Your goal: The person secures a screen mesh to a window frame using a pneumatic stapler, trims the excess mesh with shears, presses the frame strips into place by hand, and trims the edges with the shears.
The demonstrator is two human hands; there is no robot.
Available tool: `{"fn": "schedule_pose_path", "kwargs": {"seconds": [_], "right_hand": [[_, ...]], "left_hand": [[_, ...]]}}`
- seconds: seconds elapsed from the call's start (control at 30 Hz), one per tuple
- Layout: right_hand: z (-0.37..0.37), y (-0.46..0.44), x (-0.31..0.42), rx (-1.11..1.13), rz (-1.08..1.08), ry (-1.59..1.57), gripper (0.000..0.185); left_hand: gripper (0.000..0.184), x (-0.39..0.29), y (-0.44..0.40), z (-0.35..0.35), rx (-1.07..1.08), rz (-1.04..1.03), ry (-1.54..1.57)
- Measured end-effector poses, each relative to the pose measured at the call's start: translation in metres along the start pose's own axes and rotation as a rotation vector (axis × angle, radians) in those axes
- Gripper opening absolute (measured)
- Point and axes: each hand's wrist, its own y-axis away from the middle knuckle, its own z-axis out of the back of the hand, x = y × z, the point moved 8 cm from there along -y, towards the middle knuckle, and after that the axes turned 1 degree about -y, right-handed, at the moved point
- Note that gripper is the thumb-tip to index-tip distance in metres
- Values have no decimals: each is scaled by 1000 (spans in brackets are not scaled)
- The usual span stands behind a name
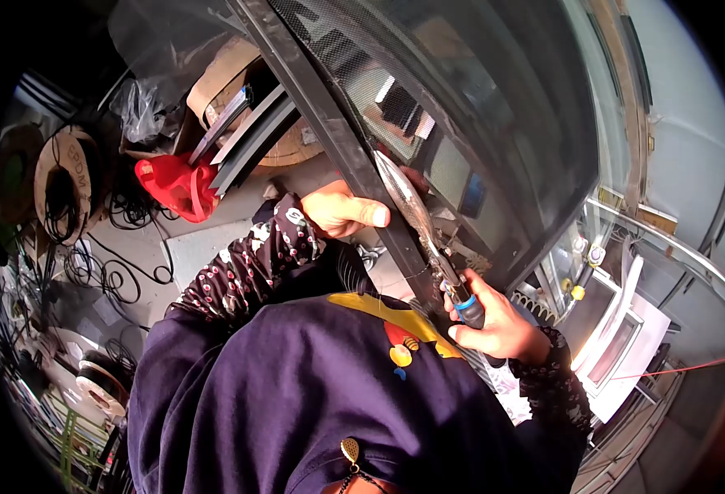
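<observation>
A dark frame (329, 123) with black mesh (494, 99) stretched across it slants in front of my body. My left hand (342, 210) is closed at the frame's near bar, its thumb lying over the bar and the other fingers partly hidden. In my right hand (498, 325) is a hand tool (468, 311) with a black handle and a blue ring. Its working end rests by the inner edge of the same bar, too cluttered to make out. A long, shiny, pale patch (407, 193) runs along the mesh edge beyond the tool.
To the left, a red bag (179, 188) lies near dark strips (255, 136) and cardboard. Spools (66, 185) and loose black cords (119, 272) cover the floor. A coiled hose (535, 306) and a metal rail (667, 239) are at the right.
</observation>
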Motion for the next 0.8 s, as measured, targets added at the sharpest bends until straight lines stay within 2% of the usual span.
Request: {"fn": "schedule_pose_path", "kwargs": {"seconds": [0.03,0.07,0.17,0.23,0.3,0.37,0.47,0.53,0.57,0.67,0.77,0.8], "right_hand": [[1,-1,-2,-29,0,65,76],[4,-2,-4,-144,82,99,47],[4,-1,11,-120,56,26,45],[5,0,20,-140,132,131,45],[-1,-1,23,-43,-23,-61,64],[-2,-6,27,17,-32,-215,64],[-1,-9,29,-8,45,-186,59],[-3,-12,33,-1,59,-172,53],[-5,-15,38,0,57,-173,53],[-5,-15,41,-3,84,-86,48],[-14,-9,33,33,47,-224,46],[-16,-8,34,27,57,-274,47]], "left_hand": [[80,0,0,-1,-4,-5,3],[80,0,0,-1,-13,-28,1],[78,0,-1,0,12,-42,-2],[65,-2,1,-2,86,-82,58],[62,-20,7,0,7,-236,158],[51,-23,7,42,-87,-349,255],[56,-61,-5,12,-123,-450,233],[68,-68,-6,19,-315,-497,221],[68,-70,-5,19,-317,-495,223],[83,-72,0,20,-540,-582,14],[83,-57,3,17,-542,-597,48],[82,-57,6,11,-480,-588,-53]]}}
